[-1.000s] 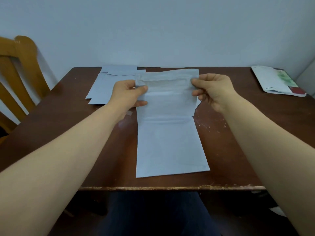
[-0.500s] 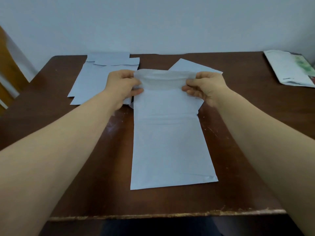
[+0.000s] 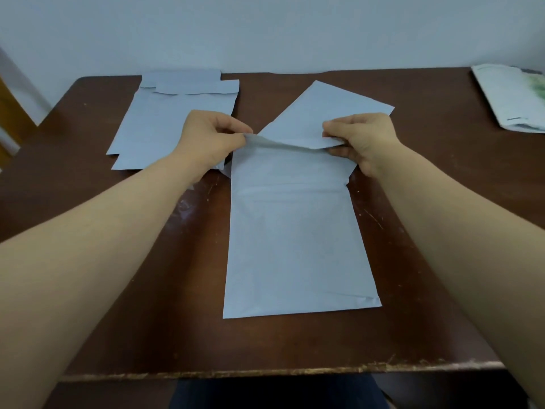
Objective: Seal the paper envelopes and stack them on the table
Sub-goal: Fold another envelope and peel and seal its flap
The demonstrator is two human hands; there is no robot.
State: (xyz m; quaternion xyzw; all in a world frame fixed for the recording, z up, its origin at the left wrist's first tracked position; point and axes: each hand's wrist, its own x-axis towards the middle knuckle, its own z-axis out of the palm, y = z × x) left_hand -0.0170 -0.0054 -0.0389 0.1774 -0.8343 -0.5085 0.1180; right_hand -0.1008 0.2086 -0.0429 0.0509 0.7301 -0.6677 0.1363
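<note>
Over the last second the flap [image 3: 289,146] went from upright to near-flat; left hand [image 3: 211,137] and right hand [image 3: 362,140] each pinch a flap corner. The envelope [image 3: 295,237] lies mid-table [image 3: 442,261], pile [image 3: 165,119] at 10 o'clock; seal looks imminent.

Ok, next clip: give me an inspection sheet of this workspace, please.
Surface: dark brown wooden table, scratched, front edge worn.
Job's things: pale grey paper envelope lying mid-table, its flap raised; loose pile of grey envelopes back left, flaps apparently open; one more grey envelope angled behind the middle one.
Clutter: white printed packet at the far right corner.
Grippers: left hand and right hand each pinch one end of the flap.
Cables: nothing seen.
Surroundings: pale plain wall; wooden furniture edge at left.
</note>
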